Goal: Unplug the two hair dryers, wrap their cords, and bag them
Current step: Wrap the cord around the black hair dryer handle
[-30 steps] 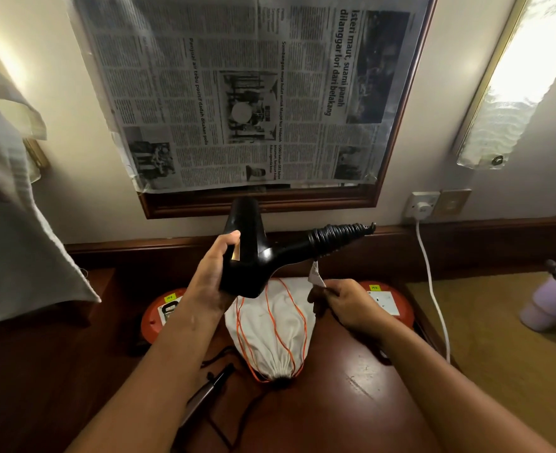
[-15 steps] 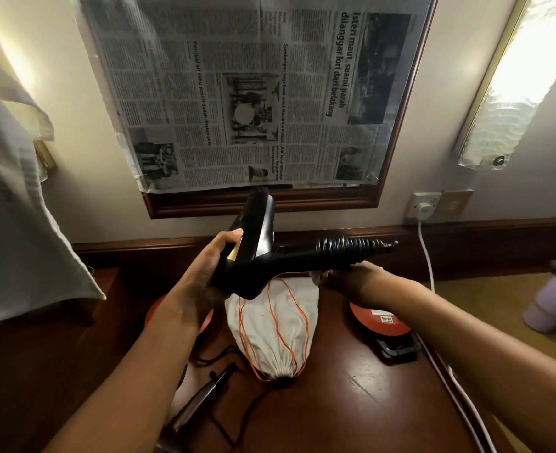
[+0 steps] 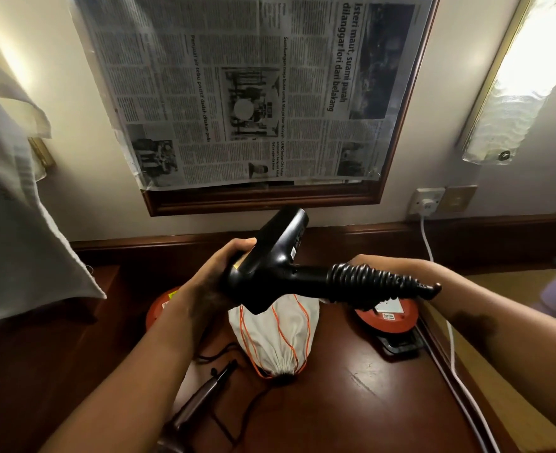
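Head view: near the front of the dark wooden desk [image 3: 351,403] lies a white drawstring cloth bag [image 3: 278,338]. Above it, the left hand [image 3: 217,279] grips a black cord-wrapped hair dryer [image 3: 279,266]; right hand [image 3: 361,297], behind its handle, finger state unclear.

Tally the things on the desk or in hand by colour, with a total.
Black: 1, hair dryer
White: 1, drawstring bag
Red: 2, round reels
Dark brown: 1, hair iron
Total: 5
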Available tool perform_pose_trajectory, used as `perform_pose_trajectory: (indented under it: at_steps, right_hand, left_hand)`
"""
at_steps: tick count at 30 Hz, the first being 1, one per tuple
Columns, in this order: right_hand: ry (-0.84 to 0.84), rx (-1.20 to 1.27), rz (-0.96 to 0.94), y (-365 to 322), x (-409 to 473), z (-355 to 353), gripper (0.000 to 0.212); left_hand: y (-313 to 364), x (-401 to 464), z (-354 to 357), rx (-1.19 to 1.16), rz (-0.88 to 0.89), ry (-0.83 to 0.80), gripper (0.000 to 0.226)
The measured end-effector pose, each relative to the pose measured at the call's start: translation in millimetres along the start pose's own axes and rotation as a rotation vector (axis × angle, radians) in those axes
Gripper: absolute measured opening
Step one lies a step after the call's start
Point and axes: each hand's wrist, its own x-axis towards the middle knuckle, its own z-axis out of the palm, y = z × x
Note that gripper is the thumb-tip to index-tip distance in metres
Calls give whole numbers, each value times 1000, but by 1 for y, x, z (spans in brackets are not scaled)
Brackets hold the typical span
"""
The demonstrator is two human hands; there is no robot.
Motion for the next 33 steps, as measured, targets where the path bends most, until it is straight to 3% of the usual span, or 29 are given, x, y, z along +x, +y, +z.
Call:
perform_pose_trajectory:
  at_steps: [5,7,9,12,19,23,28,31,33]
  right_hand:
    - [-103,134,162,-18,-11,-21,15]
    - [-97,-33,203,-25,-7,-28,19]
    - [-33,-132,194,-31,1,-31,17]
    - [68,-178,213,-33,9,-20,27]
    - [387,119,337,-21,21,56,34]
    - [617,206,298,-12,22,120,30]
    - [751,171,210,8,21,183,34]
    - [884,511,254,6,14,204,42]
    - [960,796,381,5,12,209,29]
  left_hand:
    - [-6,9,5,164,-5,-108,28]
    - [-12,18,7,311,10,-112,36]
    - [-22,30,9,463,15,10,51]
    - [-40,41,19,571,129,284,46]
    - [-83,50,21,459,227,530,30]
    - [-109,60,17,226,83,592,33]
    - [-139,68,9,41,-76,623,35]
    - [-157,71,9,23,-115,621,33]
    - [-172,74,11,44,-126,616,33]
